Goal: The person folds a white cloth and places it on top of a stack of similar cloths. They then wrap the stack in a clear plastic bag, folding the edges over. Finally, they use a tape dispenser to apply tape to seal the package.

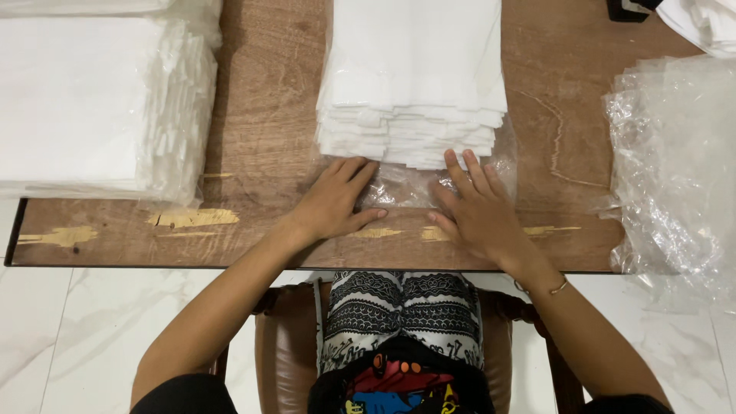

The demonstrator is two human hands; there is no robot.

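Lap in patterned black-and-white cloth (402, 314) sits closest to the lens, on a brown padded chair (280, 345) pulled up to the table edge. Both forearms reach forward from the bottom corners of the view.

Left hand (335, 203): flat, palm down, fingers together and stretched out, thumb spread toward the middle. It presses on the wooden table (261, 138), fingertips at the near left edge of a clear plastic bag (402, 188). Nothing gripped.

Right hand (477, 211): also flat, palm down, fingers slightly fanned, tips reaching the foot of the stack. It rests on the right part of the same bag. Nothing gripped. A thin bracelet (558, 288) circles the wrist.

Clear plastic bag: lies crinkled on the table between the two hands, just in front of the person, its far end running under a stack of white folded cloths (412, 77). Whether the stack is partly inside the bag cannot be told.

Stack: tall, neat on top, uneven layers showing at the near face; centre of the table, touching the right fingertips.

Far left: a big packet of white sheets in plastic wrap (100, 100), overhanging the table edge. Far right: a loose heap of clear plastic bags (675, 169). Top right corner: more white cloth (701, 23) and a small dark object, too cropped to identify. Table surface has chipped pale patches near the front edge. White tiled floor (92, 330) below.
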